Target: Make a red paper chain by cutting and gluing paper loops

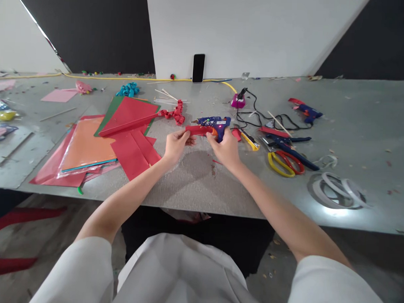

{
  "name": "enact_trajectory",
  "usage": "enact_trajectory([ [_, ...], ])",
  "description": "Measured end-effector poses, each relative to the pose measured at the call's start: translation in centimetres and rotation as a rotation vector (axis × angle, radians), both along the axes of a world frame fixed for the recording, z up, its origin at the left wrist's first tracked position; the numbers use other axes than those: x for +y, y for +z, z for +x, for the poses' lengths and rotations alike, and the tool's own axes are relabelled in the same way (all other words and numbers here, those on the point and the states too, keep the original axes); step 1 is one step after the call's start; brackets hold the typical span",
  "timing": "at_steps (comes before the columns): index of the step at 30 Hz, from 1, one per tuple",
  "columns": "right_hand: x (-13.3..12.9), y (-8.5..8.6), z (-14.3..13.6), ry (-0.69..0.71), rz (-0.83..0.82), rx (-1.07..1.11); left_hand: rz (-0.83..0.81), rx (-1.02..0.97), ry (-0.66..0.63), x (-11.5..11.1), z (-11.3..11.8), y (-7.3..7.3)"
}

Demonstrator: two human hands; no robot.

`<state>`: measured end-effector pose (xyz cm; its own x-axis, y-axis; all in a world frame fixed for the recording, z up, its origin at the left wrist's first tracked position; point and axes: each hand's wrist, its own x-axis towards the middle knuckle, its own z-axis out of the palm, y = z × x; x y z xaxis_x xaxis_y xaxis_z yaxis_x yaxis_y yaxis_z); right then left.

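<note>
My right hand (226,148) is wrapped round the handle of a blue hot glue gun (213,122), whose nozzle points left and which has a small red light lit. A folded red paper strip (196,130) lies just below the nozzle. Its left end is pinched in my left hand (177,144), and its right end reaches the fingers of my right hand; whether they touch it I cannot tell. To the left, red paper sheets (132,111) lie partly over a green one, near curled red paper pieces (177,113). A yellow utility knife (250,141) rests just right of my right hand.
Scissors with red and yellow handles (281,165), blue pliers (288,150) and white tape rolls (339,191) lie at the right. Black cords run from a purple socket block (237,101) to a second glue gun (307,112). A phone (198,68) leans against the wall.
</note>
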<state>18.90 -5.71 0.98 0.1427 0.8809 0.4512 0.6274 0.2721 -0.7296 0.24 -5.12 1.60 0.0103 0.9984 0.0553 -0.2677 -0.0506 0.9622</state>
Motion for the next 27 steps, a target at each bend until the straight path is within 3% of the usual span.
enact_trajectory([
  [11, 0.04, -0.41, 0.19, 0.019, 0.045, -0.132, 0.091, 0.081, 0.057, -0.02, -0.01, 0.21],
  [27, -0.08, -0.36, -0.13, 0.037, 0.055, -0.133, 0.139, 0.096, 0.051, -0.37, 0.09, 0.51],
])
